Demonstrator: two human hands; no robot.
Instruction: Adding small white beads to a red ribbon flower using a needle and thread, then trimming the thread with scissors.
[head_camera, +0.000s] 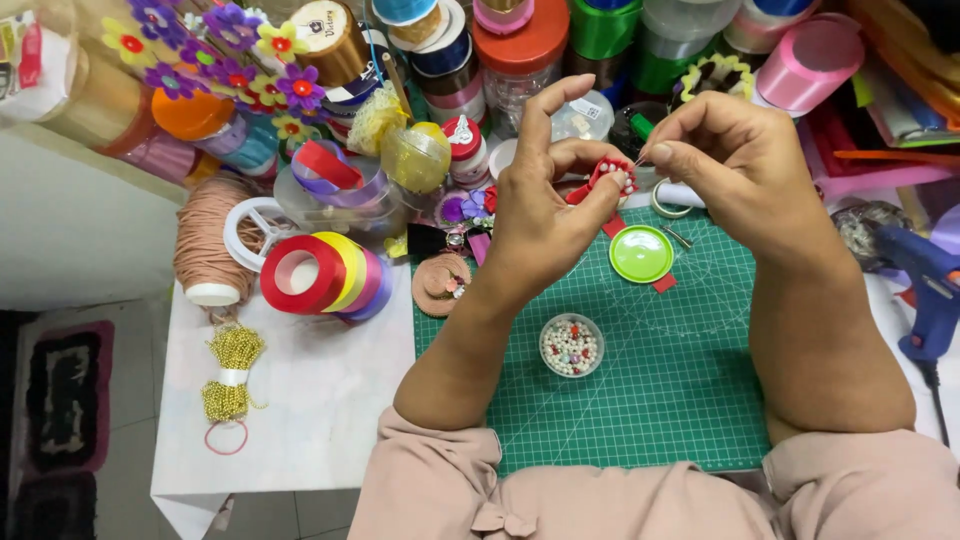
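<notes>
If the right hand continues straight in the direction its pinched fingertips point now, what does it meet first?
The right hand points its fingertips to the picture's left, at the small red beaded piece pinched in the left hand. It would probably meet that piece first; depth is unclear, but they look almost touching.

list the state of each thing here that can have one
small red fabric piece with white beads: held up, pinched in left hand fingers
right hand: fingers pinched on something thin, too small to tell, at the red piece
round clear bead container: open, beads inside
green round lid: lying flat on green cutting mat
blue glue gun: lying on table, untouched
</notes>
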